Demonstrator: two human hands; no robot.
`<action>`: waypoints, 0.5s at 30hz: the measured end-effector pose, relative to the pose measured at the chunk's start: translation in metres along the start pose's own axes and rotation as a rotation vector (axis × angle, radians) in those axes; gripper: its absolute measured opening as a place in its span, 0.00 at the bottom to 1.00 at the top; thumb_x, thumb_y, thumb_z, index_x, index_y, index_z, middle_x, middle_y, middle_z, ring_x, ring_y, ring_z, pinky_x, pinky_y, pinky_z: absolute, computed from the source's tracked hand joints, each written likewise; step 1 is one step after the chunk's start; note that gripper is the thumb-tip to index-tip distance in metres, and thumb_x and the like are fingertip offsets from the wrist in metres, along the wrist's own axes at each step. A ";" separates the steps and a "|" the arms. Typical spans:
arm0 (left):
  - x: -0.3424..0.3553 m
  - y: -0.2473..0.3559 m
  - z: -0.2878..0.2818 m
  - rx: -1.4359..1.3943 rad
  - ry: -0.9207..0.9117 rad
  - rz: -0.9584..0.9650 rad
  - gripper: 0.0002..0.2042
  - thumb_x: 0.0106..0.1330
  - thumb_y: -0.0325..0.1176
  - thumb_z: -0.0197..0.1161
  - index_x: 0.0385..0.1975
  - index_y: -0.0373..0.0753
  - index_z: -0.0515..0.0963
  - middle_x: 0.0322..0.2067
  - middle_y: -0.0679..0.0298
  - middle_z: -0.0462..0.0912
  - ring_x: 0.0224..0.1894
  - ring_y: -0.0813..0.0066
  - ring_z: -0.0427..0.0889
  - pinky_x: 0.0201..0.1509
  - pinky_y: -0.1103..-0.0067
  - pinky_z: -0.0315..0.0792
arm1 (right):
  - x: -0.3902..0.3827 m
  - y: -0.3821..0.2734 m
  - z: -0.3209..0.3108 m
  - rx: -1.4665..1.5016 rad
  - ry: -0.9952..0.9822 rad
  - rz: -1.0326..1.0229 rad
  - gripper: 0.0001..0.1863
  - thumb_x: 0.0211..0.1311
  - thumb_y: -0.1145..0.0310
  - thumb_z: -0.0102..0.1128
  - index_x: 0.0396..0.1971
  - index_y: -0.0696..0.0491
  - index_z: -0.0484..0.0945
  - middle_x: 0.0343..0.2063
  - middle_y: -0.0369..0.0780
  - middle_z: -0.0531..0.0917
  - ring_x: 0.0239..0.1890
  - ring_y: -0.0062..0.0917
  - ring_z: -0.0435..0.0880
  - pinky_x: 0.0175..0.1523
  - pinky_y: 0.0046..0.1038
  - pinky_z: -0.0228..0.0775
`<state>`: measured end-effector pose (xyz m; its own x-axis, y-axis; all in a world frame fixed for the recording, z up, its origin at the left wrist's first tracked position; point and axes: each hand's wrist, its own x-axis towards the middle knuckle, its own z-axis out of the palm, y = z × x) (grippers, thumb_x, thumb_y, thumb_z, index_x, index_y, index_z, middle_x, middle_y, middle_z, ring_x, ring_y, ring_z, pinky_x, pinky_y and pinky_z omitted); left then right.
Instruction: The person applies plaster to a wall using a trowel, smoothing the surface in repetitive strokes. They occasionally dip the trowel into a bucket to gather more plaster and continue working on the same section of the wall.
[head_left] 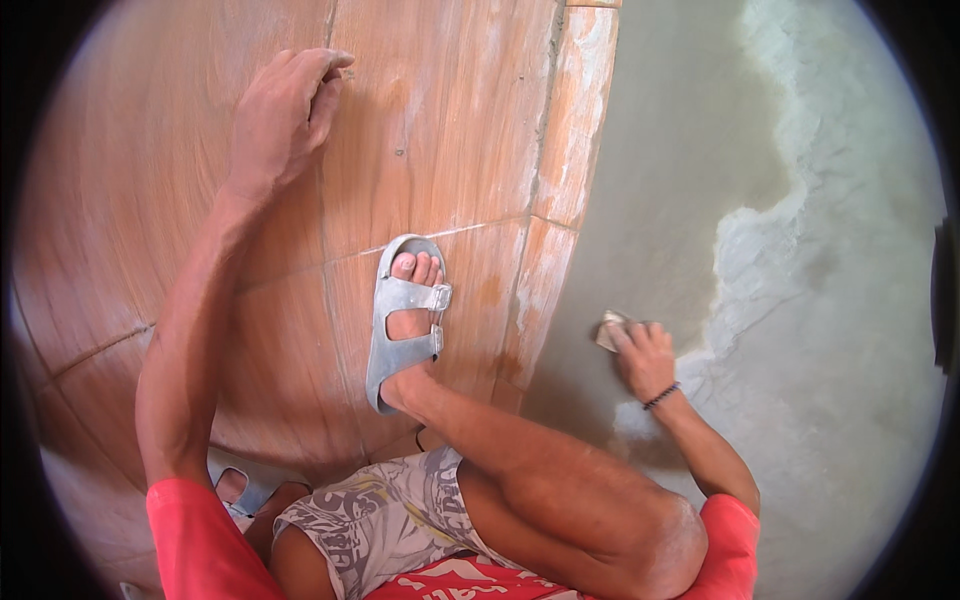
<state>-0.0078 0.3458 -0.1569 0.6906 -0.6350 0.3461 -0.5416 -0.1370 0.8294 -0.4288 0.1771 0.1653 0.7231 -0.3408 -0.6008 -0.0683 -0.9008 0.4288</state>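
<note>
My right hand (645, 358) is closed on a small pale beige pad (610, 330); whether it is sponge or folded sandpaper cannot be made out. The pad presses against a grey plastered surface (665, 180), beside the edge of a lighter, rough-edged patch (775, 260). A dark beaded bracelet (661, 395) circles that wrist. Over the wood-look tiles (440, 110) hangs my left hand (285, 115), its fingers loosely bent and the thumb a little apart. Nothing shows in it.
My sandalled foot (408, 320) rests on the tiles, close to the plastered surface. A border tile (560, 150) smeared with white runs along that surface. My bent knee (665, 535) sticks out below the right forearm. Another sandal (250, 490) shows at lower left.
</note>
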 end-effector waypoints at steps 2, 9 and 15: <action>-0.002 0.002 -0.002 -0.019 -0.007 -0.036 0.09 0.65 0.26 0.61 0.44 0.39 0.80 0.35 0.58 0.82 0.39 0.59 0.81 0.45 0.69 0.74 | 0.010 0.026 -0.040 -0.068 0.083 0.088 0.30 0.50 0.75 0.61 0.59 0.48 0.76 0.43 0.41 0.78 0.43 0.39 0.74 0.45 0.38 0.67; 0.006 0.011 -0.004 -0.025 -0.007 -0.034 0.09 0.64 0.23 0.61 0.43 0.37 0.79 0.34 0.56 0.81 0.38 0.59 0.80 0.43 0.70 0.73 | 0.106 0.040 -0.030 -0.083 0.229 0.144 0.27 0.50 0.76 0.61 0.55 0.50 0.76 0.44 0.42 0.78 0.44 0.39 0.74 0.48 0.39 0.67; 0.009 0.009 -0.018 0.012 -0.068 -0.041 0.08 0.65 0.24 0.61 0.43 0.38 0.78 0.35 0.59 0.81 0.38 0.62 0.80 0.42 0.71 0.74 | 0.100 0.089 -0.075 -0.107 0.243 0.180 0.31 0.48 0.75 0.62 0.58 0.48 0.76 0.43 0.40 0.78 0.45 0.38 0.74 0.49 0.39 0.67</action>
<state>0.0017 0.3528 -0.1385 0.6784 -0.6789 0.2809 -0.5195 -0.1730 0.8368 -0.3108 0.0831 0.1934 0.8497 -0.4064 -0.3361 -0.1465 -0.7941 0.5898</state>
